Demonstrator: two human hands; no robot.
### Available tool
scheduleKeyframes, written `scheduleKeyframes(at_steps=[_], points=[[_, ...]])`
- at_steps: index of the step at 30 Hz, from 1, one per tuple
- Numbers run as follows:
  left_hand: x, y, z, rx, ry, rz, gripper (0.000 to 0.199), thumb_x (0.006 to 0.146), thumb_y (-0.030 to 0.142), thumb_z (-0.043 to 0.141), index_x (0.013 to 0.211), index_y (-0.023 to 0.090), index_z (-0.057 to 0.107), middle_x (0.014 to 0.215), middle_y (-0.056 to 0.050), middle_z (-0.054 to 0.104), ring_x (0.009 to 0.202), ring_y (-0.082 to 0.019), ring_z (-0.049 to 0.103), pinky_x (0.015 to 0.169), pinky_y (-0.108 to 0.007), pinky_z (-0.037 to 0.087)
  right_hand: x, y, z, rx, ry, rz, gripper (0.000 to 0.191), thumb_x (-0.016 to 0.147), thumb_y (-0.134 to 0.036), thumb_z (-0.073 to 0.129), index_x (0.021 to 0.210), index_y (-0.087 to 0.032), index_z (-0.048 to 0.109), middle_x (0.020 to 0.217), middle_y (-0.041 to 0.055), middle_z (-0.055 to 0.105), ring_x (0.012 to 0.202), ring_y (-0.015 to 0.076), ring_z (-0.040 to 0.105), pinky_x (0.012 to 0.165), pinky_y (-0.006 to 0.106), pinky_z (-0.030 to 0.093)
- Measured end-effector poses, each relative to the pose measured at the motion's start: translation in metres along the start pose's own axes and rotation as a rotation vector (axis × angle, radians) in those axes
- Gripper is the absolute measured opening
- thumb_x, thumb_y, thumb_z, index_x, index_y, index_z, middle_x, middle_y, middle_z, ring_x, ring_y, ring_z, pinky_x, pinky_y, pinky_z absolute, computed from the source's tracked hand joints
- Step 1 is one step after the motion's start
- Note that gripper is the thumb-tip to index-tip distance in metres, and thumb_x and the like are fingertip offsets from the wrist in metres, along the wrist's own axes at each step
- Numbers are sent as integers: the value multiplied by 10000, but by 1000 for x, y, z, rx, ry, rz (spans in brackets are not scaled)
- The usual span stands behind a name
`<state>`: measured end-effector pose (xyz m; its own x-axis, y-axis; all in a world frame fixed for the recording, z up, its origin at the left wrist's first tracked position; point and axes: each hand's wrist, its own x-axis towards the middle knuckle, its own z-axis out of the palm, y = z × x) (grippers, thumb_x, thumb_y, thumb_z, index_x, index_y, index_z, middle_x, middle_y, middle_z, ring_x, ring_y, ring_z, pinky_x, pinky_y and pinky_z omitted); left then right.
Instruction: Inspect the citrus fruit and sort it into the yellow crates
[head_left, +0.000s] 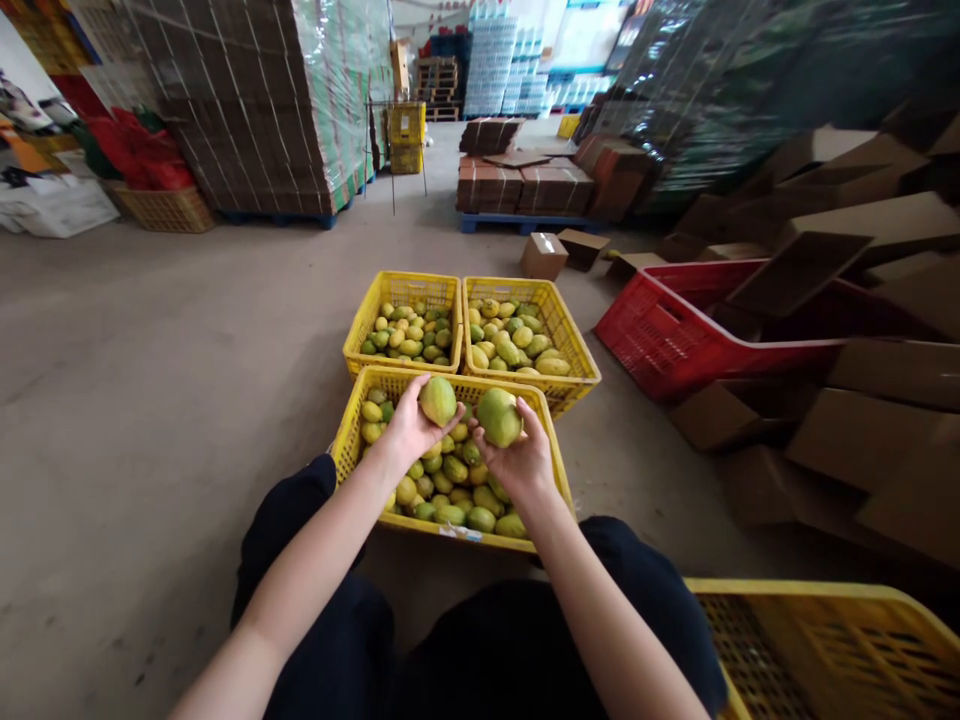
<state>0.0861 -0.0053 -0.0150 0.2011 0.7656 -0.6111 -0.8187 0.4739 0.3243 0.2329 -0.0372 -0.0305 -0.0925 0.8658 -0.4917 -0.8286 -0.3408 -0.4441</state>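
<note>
My left hand (411,425) holds a yellow-green lemon (438,400) in its curled fingers. Another lemon (499,417), greener and roundish, is gripped by my right hand (521,458), a short gap to the right of the first. Both hands are raised over a yellow plastic crate (559,465) that stands between my knees. Inside it lie many green and yellow lemons (455,468), partly covered by my hands and forearms. Directly behind, a left yellow crate (364,322) and a right yellow crate (577,340) stand side by side, each with similar fruit inside.
A red crate (652,335) with cardboard in it stands to the right, among piled open cardboard boxes (862,440). Another yellow crate (825,590) is close by my right leg. Farther off are a blue pallet (499,222) of flattened cartons and tall wrapped stacks (240,100).
</note>
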Motion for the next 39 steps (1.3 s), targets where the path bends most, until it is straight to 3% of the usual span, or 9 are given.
scheduleKeyframes(at_steps=[3, 9, 14, 18, 23, 29, 32, 39], points=[[1, 0, -2, 4, 23, -16, 239, 967, 366, 489, 986, 152, 594, 728, -54, 648, 654, -184, 650, 590, -302, 594, 4, -1, -3, -11, 24, 28, 212, 878, -376, 555, 909, -185, 643, 707, 73, 720, 571, 171, 653, 449, 231, 551], [5, -2, -12, 111, 30, -160, 552, 1009, 485, 271, 1119, 69, 617, 722, -97, 656, 562, -175, 622, 481, -267, 502, 14, 3, -12, -100, 10, 81, 356, 885, -497, 521, 813, -171, 644, 654, 98, 705, 460, 157, 600, 382, 225, 493], [4, 1, -15, 138, -11, -138, 577, 988, 535, 307, 1072, 67, 633, 717, -100, 662, 514, -161, 597, 397, -227, 418, 17, 4, -14, -81, 30, 120, 295, 906, -431, 557, 851, -153, 640, 658, 86, 706, 466, 151, 614, 398, 217, 524], [2, 5, -15, 132, -45, -126, 467, 969, 467, 421, 1059, 57, 624, 692, -96, 653, 525, -159, 602, 414, -217, 455, 15, 3, -9, -37, 97, 110, 230, 931, -369, 560, 916, -149, 626, 660, 61, 698, 553, 164, 677, 467, 211, 581], [0, 5, -18, 102, -36, -144, 578, 999, 496, 353, 1179, 2, 592, 801, -163, 701, 578, -160, 644, 498, -220, 537, 13, 1, -5, -2, 148, 120, 286, 951, -424, 512, 947, -165, 633, 669, 71, 703, 600, 183, 699, 461, 219, 594], [-4, 6, -26, 82, -45, -134, 655, 995, 545, 279, 1249, 11, 562, 901, -208, 713, 632, -187, 668, 506, -240, 540, 16, 3, -9, 13, 152, 114, 317, 956, -434, 487, 926, -154, 633, 665, 83, 697, 603, 180, 700, 495, 210, 597], [-5, 8, -31, 100, -40, -153, 660, 990, 566, 251, 1222, 40, 576, 906, -197, 706, 608, -181, 642, 503, -252, 524, 18, 5, -13, -27, 124, 119, 347, 945, -474, 476, 915, -167, 636, 678, 91, 707, 553, 175, 666, 455, 226, 574], [-5, 8, -41, 166, 59, -183, 633, 971, 614, 235, 954, 96, 599, 671, -70, 552, 548, -147, 520, 465, -210, 456, 18, 9, -12, -111, 102, 153, 477, 963, -550, 337, 868, -176, 619, 672, 96, 698, 451, 142, 552, 376, 209, 471]])
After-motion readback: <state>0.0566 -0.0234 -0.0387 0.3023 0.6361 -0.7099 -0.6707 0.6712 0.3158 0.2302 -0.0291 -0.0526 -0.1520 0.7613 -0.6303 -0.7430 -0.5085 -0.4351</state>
